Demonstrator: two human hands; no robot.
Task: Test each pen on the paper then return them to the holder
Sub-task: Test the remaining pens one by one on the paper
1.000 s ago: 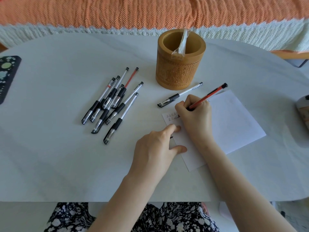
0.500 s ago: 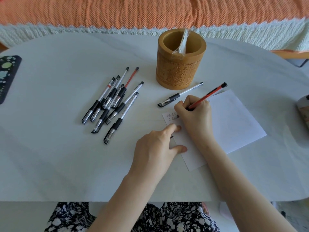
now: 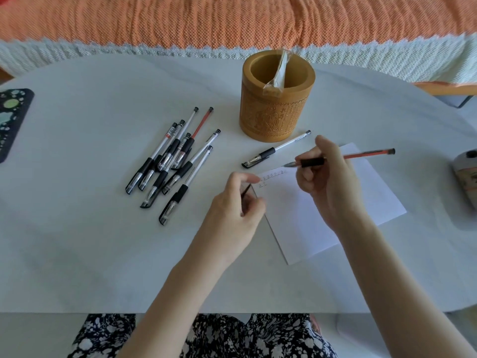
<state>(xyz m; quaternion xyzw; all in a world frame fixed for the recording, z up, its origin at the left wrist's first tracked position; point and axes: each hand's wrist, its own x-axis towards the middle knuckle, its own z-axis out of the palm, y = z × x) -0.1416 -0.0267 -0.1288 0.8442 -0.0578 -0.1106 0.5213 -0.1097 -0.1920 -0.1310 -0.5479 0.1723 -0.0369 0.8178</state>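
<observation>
Holding a red pen (image 3: 366, 154) by its black grip, the right hand (image 3: 327, 182) has fingers and thumb curled round the barrel. The pen lies nearly level, with its uncapped tip pointing left over the far corner of the paper (image 3: 296, 223). The tip looks lifted off the sheet. Two short rows of small marks (image 3: 273, 174) sit at that corner.

The left hand (image 3: 240, 202) is at the paper's left edge, fingers curled and pinching a small cap (image 3: 246, 191) whose dark clip shows between them. The two hands are apart, each closed on its own item.

A carved wooden holder (image 3: 277, 104) stands upright on the counter (image 3: 103, 254) beyond the paper, with a clear plastic wrapper (image 3: 277, 73) sticking out of it. One capped black pen (image 3: 276, 149) lies between the holder and the paper.

A pile of capped pens (image 3: 175, 161), mostly black with one red, lies well to the left of the holder. A dark patterned object (image 3: 10, 120) is at the counter's left edge, and an orange blanket (image 3: 232, 19) runs behind.
</observation>
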